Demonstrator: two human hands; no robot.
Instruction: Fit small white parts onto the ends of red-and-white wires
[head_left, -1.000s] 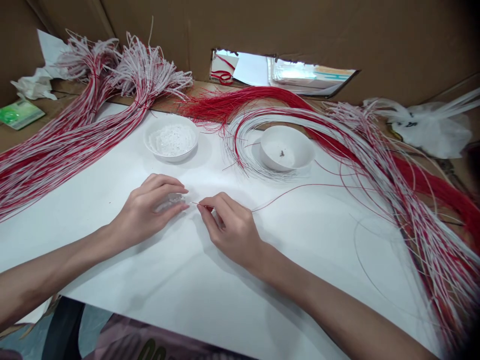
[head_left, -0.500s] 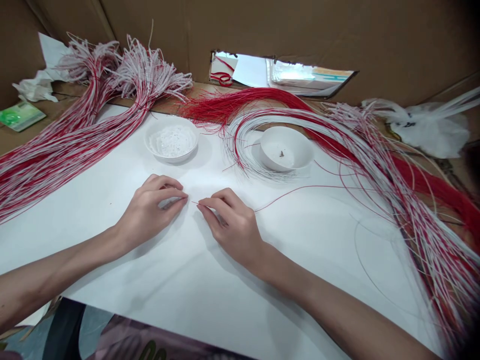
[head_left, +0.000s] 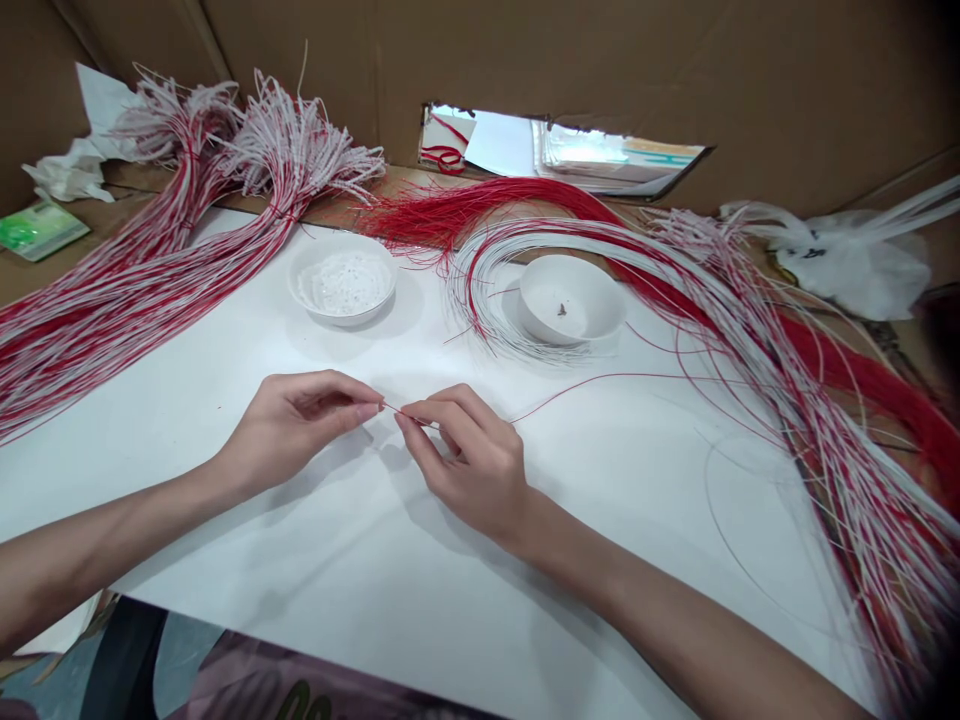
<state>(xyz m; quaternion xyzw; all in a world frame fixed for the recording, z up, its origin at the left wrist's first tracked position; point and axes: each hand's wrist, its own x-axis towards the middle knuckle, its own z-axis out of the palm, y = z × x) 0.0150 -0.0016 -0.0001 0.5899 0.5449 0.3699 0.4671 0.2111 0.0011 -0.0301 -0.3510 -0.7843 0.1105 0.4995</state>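
A thin red cord [head_left: 592,378] runs from the right-hand bundle to my right hand [head_left: 469,455], which pinches it near its end between thumb and fingertips. My left hand [head_left: 296,425] has thumb and forefinger closed at the cord's tip; anything tiny between them is too small to make out. A short stretch of cord shows between the two hands. Behind my left hand stands a white bowl [head_left: 343,280] of small white pieces. Another white bowl [head_left: 571,298], holding a small dark bit, is behind my right hand.
Bundled red and white cords [head_left: 225,240] lie at the left. More loose cords [head_left: 832,400] curve across the right side. A cardboard wall [head_left: 570,60] with a cut opening stands behind. At the right back is a plastic bag [head_left: 862,262].
My left hand has turned and its pinched fingertips have moved slightly right, onto the tip of the cord. My right hand has shifted slightly down, still pinching the cord.
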